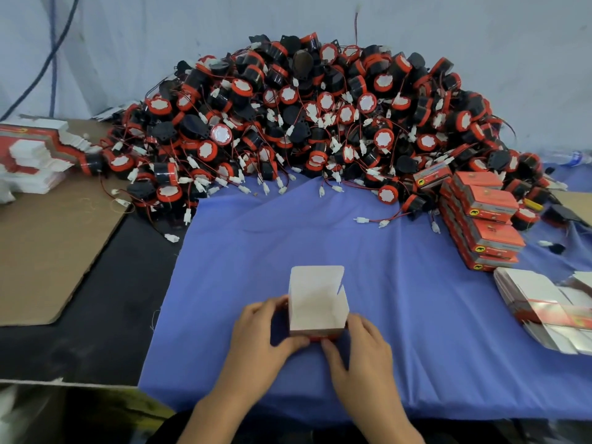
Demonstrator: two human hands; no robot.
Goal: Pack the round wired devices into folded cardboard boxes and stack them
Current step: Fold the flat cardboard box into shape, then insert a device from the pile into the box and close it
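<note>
I hold a small open cardboard box, white inside and red outside [315, 302], upright on the blue cloth [320, 232] just in front of me, its top flaps standing up. My left hand [259, 334] curls round its left side with the thumb at the near bottom edge, and my right hand [362, 347] grips the right side the same way. Beyond the box, well apart from it, lies a great heap of round black-and-red devices with red wires and white plugs [304, 116] against the pale wall. To my right a stack of closed red cardboard boxes [480, 219] leans at the heap's edge, with a bundle of flat unfolded box blanks [538, 299] nearer me. On my left, more flat blanks [32, 155] rest on a brown cardboard sheet [48, 238].
</note>
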